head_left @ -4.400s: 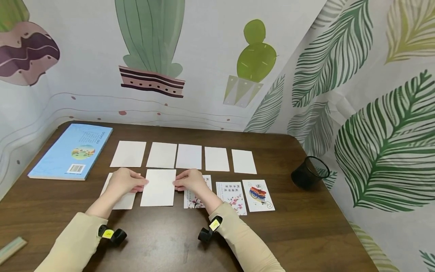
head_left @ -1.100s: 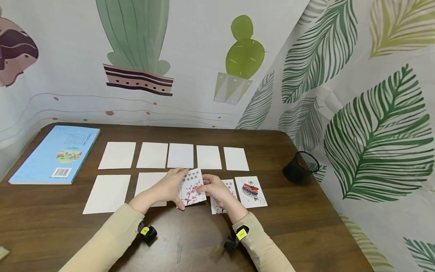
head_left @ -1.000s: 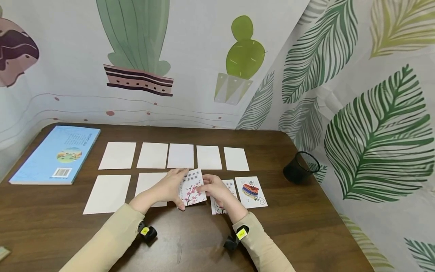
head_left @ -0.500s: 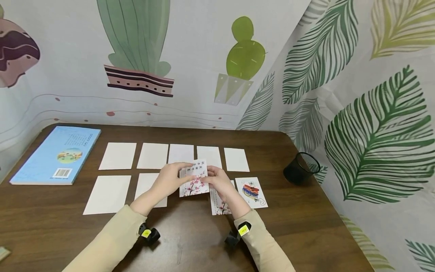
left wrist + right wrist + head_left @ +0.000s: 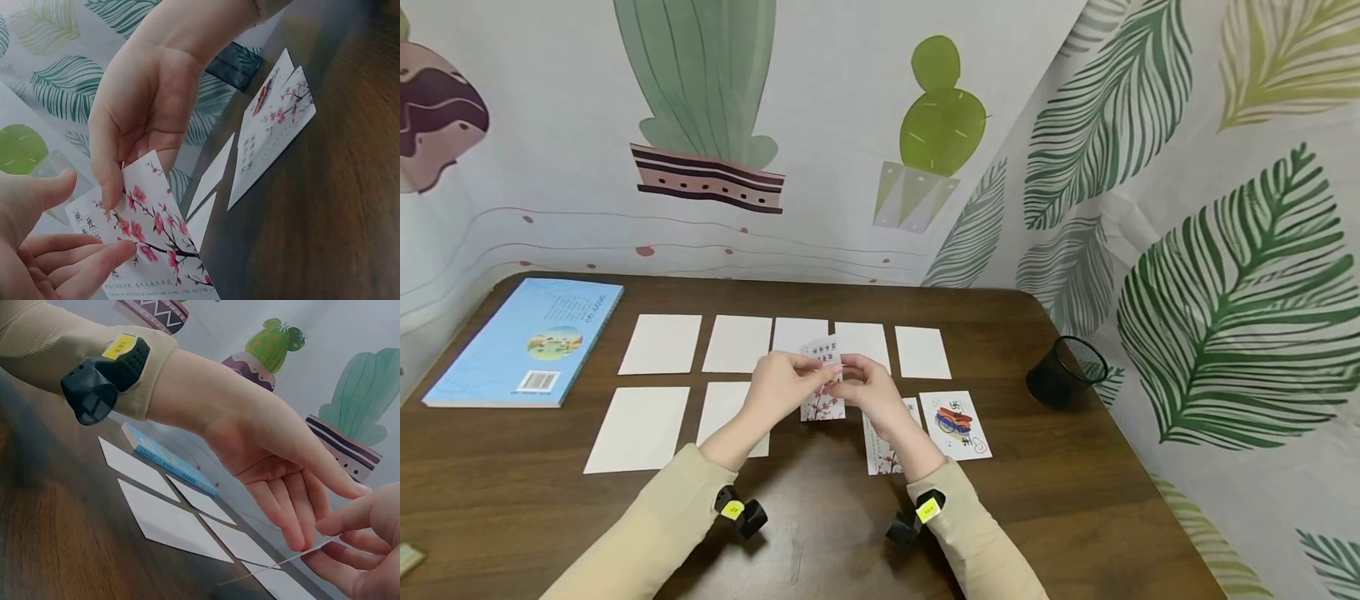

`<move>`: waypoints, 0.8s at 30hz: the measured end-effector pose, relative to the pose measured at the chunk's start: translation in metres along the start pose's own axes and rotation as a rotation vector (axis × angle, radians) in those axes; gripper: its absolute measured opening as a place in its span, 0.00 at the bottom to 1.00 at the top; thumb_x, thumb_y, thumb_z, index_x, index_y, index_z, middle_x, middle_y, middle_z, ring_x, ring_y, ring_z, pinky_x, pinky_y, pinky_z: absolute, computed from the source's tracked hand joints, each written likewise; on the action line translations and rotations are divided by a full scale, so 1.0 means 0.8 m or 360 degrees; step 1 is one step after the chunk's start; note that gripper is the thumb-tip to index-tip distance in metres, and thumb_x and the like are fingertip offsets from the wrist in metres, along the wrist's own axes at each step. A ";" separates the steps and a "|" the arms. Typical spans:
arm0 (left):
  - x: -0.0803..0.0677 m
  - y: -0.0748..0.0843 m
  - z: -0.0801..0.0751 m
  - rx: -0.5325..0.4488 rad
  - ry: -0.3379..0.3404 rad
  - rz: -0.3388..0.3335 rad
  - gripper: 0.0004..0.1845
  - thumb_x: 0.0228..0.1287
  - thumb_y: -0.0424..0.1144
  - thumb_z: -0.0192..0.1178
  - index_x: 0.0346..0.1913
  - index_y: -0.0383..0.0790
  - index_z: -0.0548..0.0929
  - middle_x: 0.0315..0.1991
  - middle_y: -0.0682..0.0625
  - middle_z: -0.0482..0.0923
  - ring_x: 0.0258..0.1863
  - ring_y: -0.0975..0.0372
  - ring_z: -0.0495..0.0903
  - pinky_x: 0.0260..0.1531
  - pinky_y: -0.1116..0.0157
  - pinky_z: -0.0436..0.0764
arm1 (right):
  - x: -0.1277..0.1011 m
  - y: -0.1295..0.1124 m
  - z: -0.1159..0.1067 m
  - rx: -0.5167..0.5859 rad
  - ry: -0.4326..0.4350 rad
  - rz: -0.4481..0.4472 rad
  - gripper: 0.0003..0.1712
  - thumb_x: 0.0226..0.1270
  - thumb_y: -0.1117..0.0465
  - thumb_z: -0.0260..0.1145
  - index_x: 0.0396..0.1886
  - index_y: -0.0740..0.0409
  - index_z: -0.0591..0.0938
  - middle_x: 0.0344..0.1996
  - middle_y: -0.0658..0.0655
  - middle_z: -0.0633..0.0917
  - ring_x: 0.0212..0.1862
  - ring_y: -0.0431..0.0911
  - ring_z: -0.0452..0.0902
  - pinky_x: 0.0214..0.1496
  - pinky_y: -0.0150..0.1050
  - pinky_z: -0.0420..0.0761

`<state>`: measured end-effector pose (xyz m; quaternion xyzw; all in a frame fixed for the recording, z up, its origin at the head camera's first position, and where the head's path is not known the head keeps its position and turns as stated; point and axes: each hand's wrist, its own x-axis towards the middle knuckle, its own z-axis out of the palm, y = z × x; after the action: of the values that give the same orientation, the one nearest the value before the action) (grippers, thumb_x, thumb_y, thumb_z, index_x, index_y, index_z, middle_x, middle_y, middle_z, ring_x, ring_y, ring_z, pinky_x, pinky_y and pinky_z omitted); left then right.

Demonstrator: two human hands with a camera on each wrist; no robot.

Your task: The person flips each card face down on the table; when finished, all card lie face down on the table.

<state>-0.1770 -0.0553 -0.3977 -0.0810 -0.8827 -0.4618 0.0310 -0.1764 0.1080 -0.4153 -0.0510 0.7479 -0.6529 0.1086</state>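
Both hands hold one plum-blossom card above the brown table, lifted clear of the near row and tilted steeply. My left hand pinches its left edge, thumb in front and fingers behind. My right hand pinches the right edge. In the left wrist view the card shows pink blossoms and printed text, with the right hand at its top corner. In the right wrist view the card is seen edge-on between the left hand and the right fingertips.
Several white cards form the far row; two more lie in the near row. Two picture cards lie face up at the right. A blue book sits far left, a black mesh cup at the right.
The plum-blossom card has risen off the table and tipped up toward vertical between both hands. Earlier, both hands were on a white card in the near row.
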 end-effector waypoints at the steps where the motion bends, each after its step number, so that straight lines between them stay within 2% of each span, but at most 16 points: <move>1: 0.001 0.001 0.000 -0.0012 0.0005 -0.0013 0.23 0.59 0.52 0.68 0.42 0.32 0.89 0.37 0.40 0.88 0.40 0.50 0.87 0.37 0.57 0.85 | 0.000 -0.001 0.001 0.0018 -0.0014 0.0000 0.31 0.60 0.70 0.65 0.64 0.71 0.70 0.54 0.72 0.80 0.48 0.49 0.84 0.53 0.43 0.83; 7: 0.005 0.003 -0.004 -0.0048 0.0051 -0.0049 0.23 0.56 0.51 0.71 0.43 0.32 0.89 0.37 0.39 0.88 0.42 0.49 0.87 0.37 0.57 0.85 | -0.003 -0.008 0.009 0.0041 -0.0029 -0.0048 0.31 0.61 0.69 0.68 0.64 0.69 0.72 0.54 0.69 0.79 0.49 0.50 0.84 0.52 0.40 0.84; 11: 0.006 0.003 -0.010 -0.0118 0.0031 -0.0070 0.21 0.57 0.48 0.70 0.44 0.32 0.88 0.39 0.39 0.87 0.44 0.50 0.86 0.38 0.57 0.85 | -0.003 -0.013 0.010 0.0035 -0.0052 -0.0095 0.30 0.60 0.69 0.69 0.64 0.68 0.73 0.56 0.67 0.79 0.52 0.52 0.83 0.53 0.40 0.83; 14: 0.005 0.002 -0.016 -0.0269 -0.0050 -0.0111 0.20 0.61 0.46 0.68 0.46 0.30 0.87 0.40 0.38 0.87 0.41 0.52 0.88 0.37 0.60 0.86 | -0.002 -0.012 0.007 0.0019 -0.0116 -0.0097 0.31 0.60 0.68 0.69 0.64 0.66 0.74 0.56 0.66 0.79 0.53 0.52 0.83 0.53 0.39 0.83; 18: 0.005 -0.001 -0.022 -0.0525 -0.0130 -0.0211 0.21 0.62 0.42 0.67 0.49 0.25 0.84 0.40 0.34 0.86 0.30 0.59 0.89 0.33 0.65 0.87 | 0.000 -0.006 -0.001 0.0026 -0.0218 -0.0102 0.31 0.62 0.68 0.69 0.65 0.67 0.73 0.58 0.67 0.78 0.54 0.51 0.82 0.54 0.38 0.82; 20: 0.004 -0.003 -0.025 -0.0624 -0.0139 -0.0259 0.21 0.62 0.39 0.67 0.50 0.22 0.83 0.41 0.32 0.85 0.26 0.63 0.88 0.31 0.67 0.86 | 0.001 -0.001 -0.004 0.0034 -0.0224 -0.0096 0.29 0.63 0.68 0.68 0.64 0.68 0.73 0.58 0.69 0.78 0.55 0.52 0.81 0.55 0.38 0.82; 24: 0.003 -0.008 -0.029 -0.0664 -0.0135 -0.0317 0.19 0.63 0.34 0.64 0.50 0.20 0.81 0.42 0.31 0.85 0.23 0.69 0.85 0.30 0.70 0.86 | 0.005 0.009 -0.009 0.0057 -0.0136 -0.0040 0.25 0.64 0.68 0.67 0.60 0.71 0.75 0.55 0.70 0.80 0.50 0.46 0.83 0.54 0.38 0.83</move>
<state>-0.1808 -0.0774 -0.3895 -0.0174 -0.7723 -0.6312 -0.0692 -0.1817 0.1152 -0.4219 -0.0862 0.7300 -0.6648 0.1332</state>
